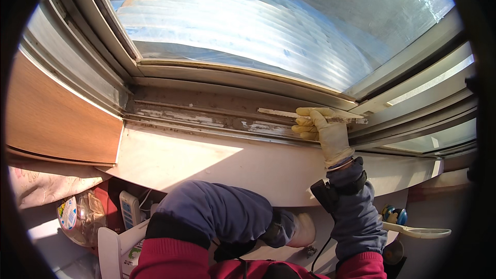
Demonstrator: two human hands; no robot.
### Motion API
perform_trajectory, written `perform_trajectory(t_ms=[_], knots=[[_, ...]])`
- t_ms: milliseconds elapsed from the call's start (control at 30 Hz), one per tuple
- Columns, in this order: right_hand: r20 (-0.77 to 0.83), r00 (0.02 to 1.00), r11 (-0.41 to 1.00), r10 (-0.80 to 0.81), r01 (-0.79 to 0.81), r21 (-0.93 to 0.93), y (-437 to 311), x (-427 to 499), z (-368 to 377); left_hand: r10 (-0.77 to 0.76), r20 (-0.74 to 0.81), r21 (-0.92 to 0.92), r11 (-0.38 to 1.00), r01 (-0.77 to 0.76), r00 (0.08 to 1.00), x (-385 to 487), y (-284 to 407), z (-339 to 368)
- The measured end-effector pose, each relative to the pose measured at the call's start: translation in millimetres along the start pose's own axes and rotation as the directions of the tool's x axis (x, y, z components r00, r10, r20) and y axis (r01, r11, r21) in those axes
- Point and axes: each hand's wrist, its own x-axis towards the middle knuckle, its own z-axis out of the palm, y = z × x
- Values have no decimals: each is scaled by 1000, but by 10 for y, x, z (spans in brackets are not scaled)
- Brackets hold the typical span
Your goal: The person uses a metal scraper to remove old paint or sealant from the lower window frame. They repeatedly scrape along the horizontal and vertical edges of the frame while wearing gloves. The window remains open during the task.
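Note:
My right hand, in a pale yellow rubber glove, grips a narrow off-white strip. The strip lies lengthwise along the sliding-window track, its ends showing on both sides of the fingers. Dirt and flaking white residue coat the track's grooves. Lower down, my left hand is near my body, below the edge of the white windowsill. It wears a similar pale glove. Its fingers are mostly hidden, so I cannot tell whether it holds anything.
A window sash with a glass pane rises behind the track. Wood-look panel borders the left side. Below the sill are a clear plastic jar, a power strip and a pale handle. A dark scrap lies near my left hand.

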Motion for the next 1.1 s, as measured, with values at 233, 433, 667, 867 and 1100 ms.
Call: perform_trajectory(t_ms=[233,433,667,867,1100], knots=[[-152,987,990,56,-75,-117,-160,-128,-192,100,40,-17,995,-100,994,44,-38,7],[-36,999,1000,0,0,-20,15,-27,169,114,-106,-66,990,-122,988,18,-52,107],[-88,995,989,-49,36,-145,-230,-97,-114,94,-3,20,995,-94,996,18,-51,66],[-125,986,993,-109,102,-59,-194,-35,-22,65,147,30,997,-70,987,52,-15,24],[-227,972,998,-69,65,-25,-223,-191,-117,105,12,-8,994,-105,994,28,-58,88]])
